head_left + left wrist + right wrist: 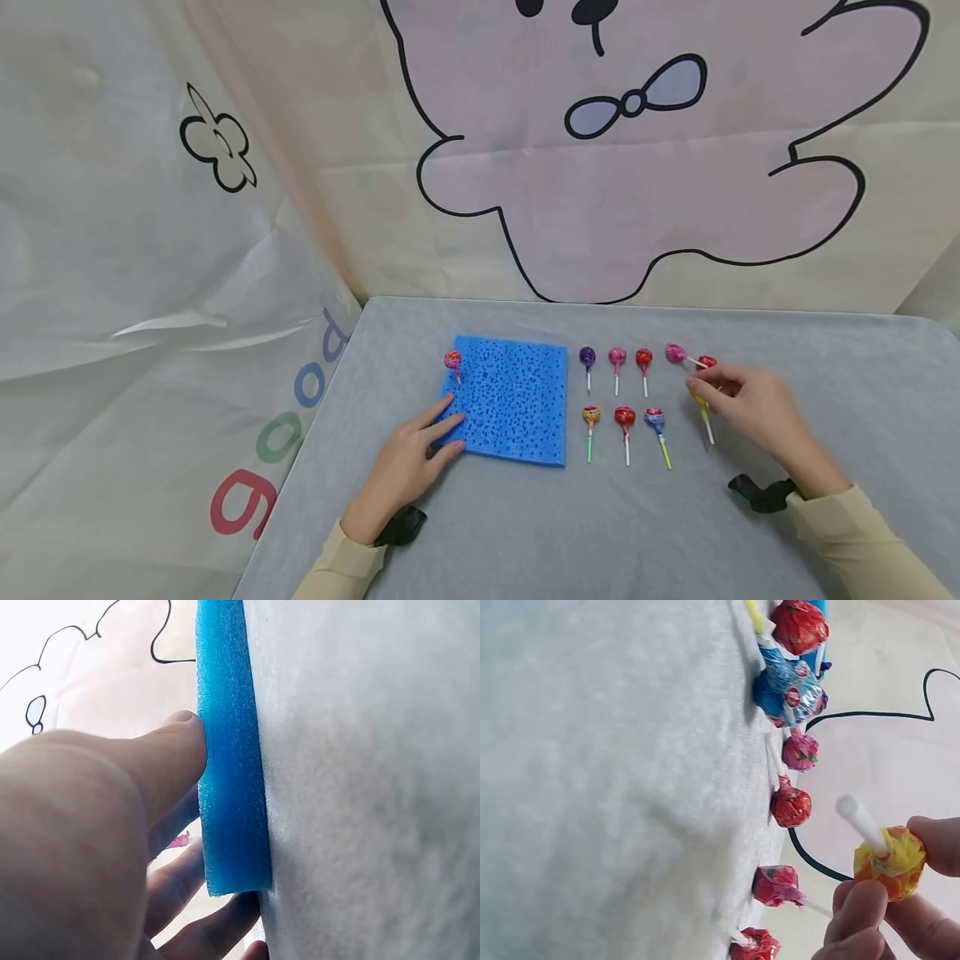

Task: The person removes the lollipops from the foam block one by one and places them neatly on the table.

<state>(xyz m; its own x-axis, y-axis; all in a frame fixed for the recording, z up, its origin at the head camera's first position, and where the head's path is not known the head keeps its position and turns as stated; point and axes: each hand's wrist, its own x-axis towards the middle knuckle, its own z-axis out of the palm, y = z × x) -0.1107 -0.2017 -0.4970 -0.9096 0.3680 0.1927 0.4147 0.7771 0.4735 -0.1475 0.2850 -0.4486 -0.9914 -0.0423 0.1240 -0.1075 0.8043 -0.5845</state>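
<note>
1. Resting on the near left corner of a blue foam pad (pixel 512 398), the left hand (pixel 411 463) lies with fingers straight, thumb against the pad's edge; it grips nothing.
2. To the right, the right hand (pixel 750 407) pinches a yellow-orange lollipop (pixel 889 862) by its wrapped head between curled fingertips (pixel 859 906), its stick (pixel 707 427) pointing toward the person, raised off the grey table (pixel 825 400).
3. Between the hands, six lollipops lie in two rows of three: near row (pixel 625 417), far row (pixel 617 358).
4. Two more lollipops, pink (pixel 676 353) and red (pixel 707 362), lie just beyond the right hand's fingers, partly hidden.
5. One lollipop (pixel 453 361) stands in the pad's far left corner. That makes ten in all.
6. Behind hangs a cloth backdrop (pixel 637 167) with a pink cartoon figure.
</note>
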